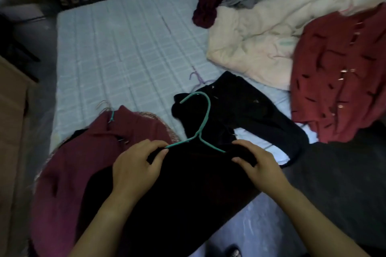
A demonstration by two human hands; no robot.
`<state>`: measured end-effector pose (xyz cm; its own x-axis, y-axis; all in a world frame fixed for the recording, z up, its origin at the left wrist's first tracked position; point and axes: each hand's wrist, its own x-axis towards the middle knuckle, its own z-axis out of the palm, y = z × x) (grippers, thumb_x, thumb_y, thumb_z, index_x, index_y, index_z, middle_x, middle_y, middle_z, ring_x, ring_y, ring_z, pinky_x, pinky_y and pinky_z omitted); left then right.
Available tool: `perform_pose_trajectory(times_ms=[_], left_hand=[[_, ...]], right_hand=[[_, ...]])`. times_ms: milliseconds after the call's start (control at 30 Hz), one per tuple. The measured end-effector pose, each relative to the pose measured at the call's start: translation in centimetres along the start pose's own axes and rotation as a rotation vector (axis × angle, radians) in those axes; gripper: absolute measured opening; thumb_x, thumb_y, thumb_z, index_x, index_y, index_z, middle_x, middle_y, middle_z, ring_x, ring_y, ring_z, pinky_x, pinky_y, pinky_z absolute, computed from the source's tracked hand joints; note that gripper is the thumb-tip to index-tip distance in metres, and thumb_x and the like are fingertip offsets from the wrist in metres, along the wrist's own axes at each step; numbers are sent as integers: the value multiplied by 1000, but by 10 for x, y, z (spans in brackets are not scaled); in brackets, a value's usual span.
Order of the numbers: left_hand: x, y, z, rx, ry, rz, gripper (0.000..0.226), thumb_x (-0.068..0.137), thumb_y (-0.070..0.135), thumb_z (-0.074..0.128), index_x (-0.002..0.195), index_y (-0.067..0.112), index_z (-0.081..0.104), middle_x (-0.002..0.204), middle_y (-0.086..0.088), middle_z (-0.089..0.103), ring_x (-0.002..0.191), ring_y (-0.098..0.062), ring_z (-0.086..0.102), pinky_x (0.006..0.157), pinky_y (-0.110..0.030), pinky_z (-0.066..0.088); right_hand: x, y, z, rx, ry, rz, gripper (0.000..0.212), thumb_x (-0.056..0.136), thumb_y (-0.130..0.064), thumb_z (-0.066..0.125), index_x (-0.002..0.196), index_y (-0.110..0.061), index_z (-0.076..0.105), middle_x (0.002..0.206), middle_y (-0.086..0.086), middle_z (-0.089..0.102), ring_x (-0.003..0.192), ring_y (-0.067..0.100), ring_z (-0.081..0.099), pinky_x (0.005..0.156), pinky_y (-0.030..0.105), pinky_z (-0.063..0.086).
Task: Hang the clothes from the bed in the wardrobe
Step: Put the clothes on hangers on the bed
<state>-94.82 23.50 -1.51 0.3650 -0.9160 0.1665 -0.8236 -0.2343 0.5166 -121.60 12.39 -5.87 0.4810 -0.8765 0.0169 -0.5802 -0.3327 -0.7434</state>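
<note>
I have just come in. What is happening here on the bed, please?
A person is fitting a dark garment onto a green wire hanger that lies on the bed. The left hand and the right hand each pinch the fabric at one shoulder of the hanger. A maroon garment lies to the left. A black garment and a red patterned garment wait further back. No wardrobe is in view.

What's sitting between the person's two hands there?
Head view: the green hanger, tucked into the black garment, lies between the left hand and the right hand.
</note>
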Motion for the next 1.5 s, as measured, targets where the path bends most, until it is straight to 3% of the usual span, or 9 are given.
perform_pose_trajectory(times_ms=[100,300,500,667,833,1100,1300,1400,1500], left_hand=[[5,71,19,-88,30,34,35,80,52,43,95,34,70,90,26,62,84,-2,57,63,-14,40],[52,175,28,-201,103,96,23,83,46,52,97,37,68,91,23,63,76,-6,60,65,-31,50],[124,193,30,-310,147,31,5,88,39,60,89,43,63,89,21,64,77,-4,60,69,-28,47],[184,154,53,-396,73,-83,9,80,52,54,83,45,60,92,15,68,82,-10,63,75,-31,49],[233,123,90,-369,-20,-125,6,88,32,61,88,38,63,94,13,67,90,-10,61,78,-30,47],[308,68,153,17,-165,-157,25,93,32,53,114,22,62,107,-2,62,100,-26,56,81,-40,47],[277,34,190,227,-303,-415,51,94,53,34,139,29,40,137,-2,48,122,-21,47,98,-43,40],[249,23,195,255,-325,-478,69,86,63,13,139,30,40,135,-3,50,122,-20,48,102,-45,38],[223,12,187,257,-239,-534,64,87,60,21,133,25,50,123,-2,58,109,-22,57,93,-42,44]], right_hand=[[-15,21,-73,-23,137,-45,40,77,-15,75,114,-24,64,109,-11,64,105,4,58,95,9,36],[9,34,-190,-136,302,-155,39,76,-13,76,113,-15,65,108,-9,61,102,-5,51,93,2,30],[98,17,-248,-235,309,-274,40,78,-18,75,117,-18,63,110,-12,60,104,1,53,93,9,34],[177,17,-238,-248,160,-244,43,78,-23,74,119,-24,62,115,-10,63,110,6,56,96,17,37],[237,54,-205,-251,44,-173,43,77,-25,75,118,-26,62,115,-3,66,108,14,60,94,30,46],[354,112,-151,-369,-222,-142,45,84,-37,65,127,-28,54,121,-1,61,108,17,57,84,20,38],[390,146,-78,-492,-555,-225,56,88,-45,56,137,-21,44,136,7,47,118,23,49,94,31,41],[390,137,-44,-493,-712,-319,60,88,-52,52,139,-22,41,141,4,42,124,20,44,101,29,37],[383,114,-10,-473,-801,-408,60,91,-55,44,141,-23,36,144,3,38,128,18,40,104,26,31]])
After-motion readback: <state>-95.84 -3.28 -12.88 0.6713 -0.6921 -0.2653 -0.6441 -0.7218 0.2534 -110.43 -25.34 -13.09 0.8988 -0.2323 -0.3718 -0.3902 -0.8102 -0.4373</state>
